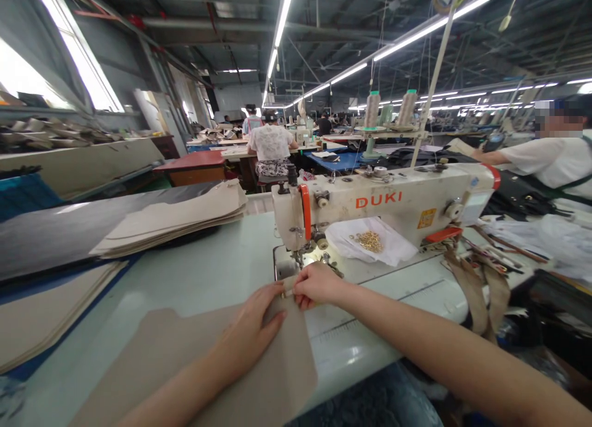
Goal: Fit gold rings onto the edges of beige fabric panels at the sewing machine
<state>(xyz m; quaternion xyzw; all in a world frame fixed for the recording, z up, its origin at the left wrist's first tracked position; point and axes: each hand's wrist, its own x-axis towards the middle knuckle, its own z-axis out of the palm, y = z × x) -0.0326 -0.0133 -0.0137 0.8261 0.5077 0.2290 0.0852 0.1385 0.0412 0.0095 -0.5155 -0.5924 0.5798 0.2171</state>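
A large beige fabric panel (pixel 259 359) lies flat on the pale green sewing table in front of me. My left hand (pixel 254 319) rests on it with fingers stretched out, its fingertips at a small folded beige tab (pixel 287 286) by the panel's far edge. My right hand (pixel 317 284) pinches the right end of that tab, just in front of the needle area. Beyond my hands stands a white sewing machine (pixel 337 205) with orange trim; my right hand partly hides its presser foot.
Small gold rings (pixel 370 241) lie on a white plastic bag (pixel 398 249) under the machine arm. Stacked beige panels (pixel 185 220) are at left, with more panels (pixel 50 310) nearer me. Brown straps (pixel 478 291) hang at right. A co-worker (pixel 555 155) is at the right; others sit ahead.
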